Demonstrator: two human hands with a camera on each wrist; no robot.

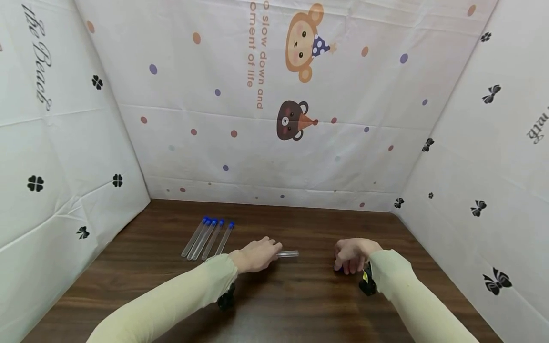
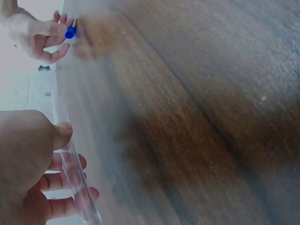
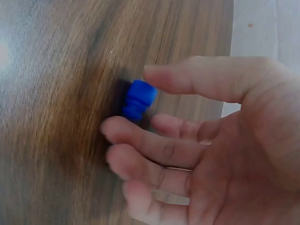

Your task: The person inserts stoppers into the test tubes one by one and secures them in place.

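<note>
In the left wrist view, my left hand [image 2: 28,164] holds a clear test tube [image 2: 77,183] between its thumb and fingers. From the head view, this left hand [image 1: 257,255] is just above the table, and the tube [image 1: 288,254] sticks out to its right, lying roughly level. My right hand [image 1: 353,255] is low over the table on the right. A small blue cap [image 3: 139,96] with a ridged stem is on the wood between the thumb and forefinger of the right hand [image 3: 206,136]. Those fingers are spread and bent around the cap, the thumb tip close beside it.
Several capped clear tubes [image 1: 201,240] with blue tops lie side by side on the brown wooden table [image 1: 300,305], left of my left hand. Printed white cloth [image 1: 240,152] walls the table at the back and on both sides.
</note>
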